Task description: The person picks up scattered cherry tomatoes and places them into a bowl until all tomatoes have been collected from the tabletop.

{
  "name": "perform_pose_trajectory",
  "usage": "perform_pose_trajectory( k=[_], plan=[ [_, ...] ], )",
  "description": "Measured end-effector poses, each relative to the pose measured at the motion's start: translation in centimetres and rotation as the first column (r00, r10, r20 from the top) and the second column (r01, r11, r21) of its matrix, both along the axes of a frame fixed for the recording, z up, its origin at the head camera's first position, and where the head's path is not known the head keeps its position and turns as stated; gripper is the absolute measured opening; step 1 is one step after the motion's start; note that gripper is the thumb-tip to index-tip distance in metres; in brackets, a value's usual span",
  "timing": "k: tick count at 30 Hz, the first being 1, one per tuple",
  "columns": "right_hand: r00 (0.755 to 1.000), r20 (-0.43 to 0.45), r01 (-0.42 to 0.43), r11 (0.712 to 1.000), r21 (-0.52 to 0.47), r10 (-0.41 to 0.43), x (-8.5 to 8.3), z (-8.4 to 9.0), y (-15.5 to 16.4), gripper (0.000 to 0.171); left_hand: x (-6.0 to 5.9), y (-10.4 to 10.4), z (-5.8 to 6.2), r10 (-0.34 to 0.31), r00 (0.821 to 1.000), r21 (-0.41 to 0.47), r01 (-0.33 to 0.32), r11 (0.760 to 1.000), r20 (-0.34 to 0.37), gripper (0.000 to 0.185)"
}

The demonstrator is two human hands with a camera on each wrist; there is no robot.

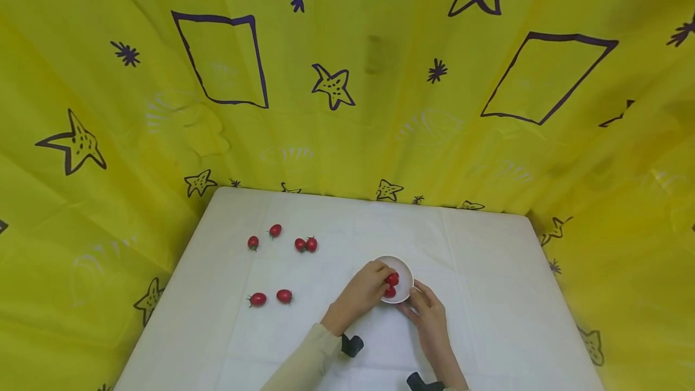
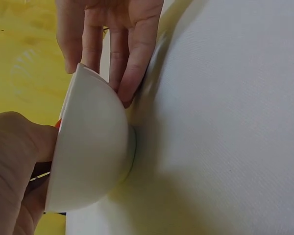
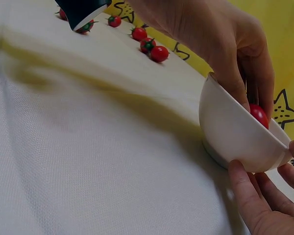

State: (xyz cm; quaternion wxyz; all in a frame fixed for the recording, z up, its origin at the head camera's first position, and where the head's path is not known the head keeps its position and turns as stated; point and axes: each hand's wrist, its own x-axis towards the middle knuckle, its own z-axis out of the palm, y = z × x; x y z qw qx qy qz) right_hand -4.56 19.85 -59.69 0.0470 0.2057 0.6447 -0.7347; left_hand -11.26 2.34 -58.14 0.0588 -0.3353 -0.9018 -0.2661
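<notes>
Tomato into bowl [image 1: 404, 272], mid-counter [image 1: 488, 294].
We see our left hand [image 1: 365, 287] pinching a tomato [image 1: 393, 279] over the bowl; right hand [image 1: 426, 309] grips the near rim. Six tomatoes [image 1: 284, 295] lie far left.

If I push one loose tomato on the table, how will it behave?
The tomato looks round and smooth, so it would probably roll, perhaps unevenly because of its green stem. It seems small, so likely light. The flat cloth shows nothing to stop it.

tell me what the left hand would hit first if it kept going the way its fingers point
Most likely the cherry tomato in the white bowl: the left hand reaches over the rim with its fingertips at that tomato. Whether they already touch is unclear.
</notes>
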Motion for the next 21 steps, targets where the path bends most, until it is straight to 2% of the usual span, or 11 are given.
perform_pose_trajectory(
  k=[2,10,21],
  plan=[
    [1.0,-0.001,0.002,1.0,-0.002,-0.002,0.01,0.02,-0.03,0.052,-0.06,0.07,-0.02,0.001,1.0,-0.007,-0.001,1.0,-0.003,0.025],
    [1.0,0.001,-0.006,1.0,0.003,0.006,0.05,0.07,-0.06,0.052,-0.14,0.04,-0.06,0.004,0.998,-0.032,-0.002,0.999,0.058,0.028],
    [1.0,-0.011,-0.002,1.0,0.001,0.002,0.07,0.13,-0.07,0.051,-0.03,-0.44,0.32,0.002,0.999,-0.023,-0.001,1.0,0.038,0.023]
  ],
)
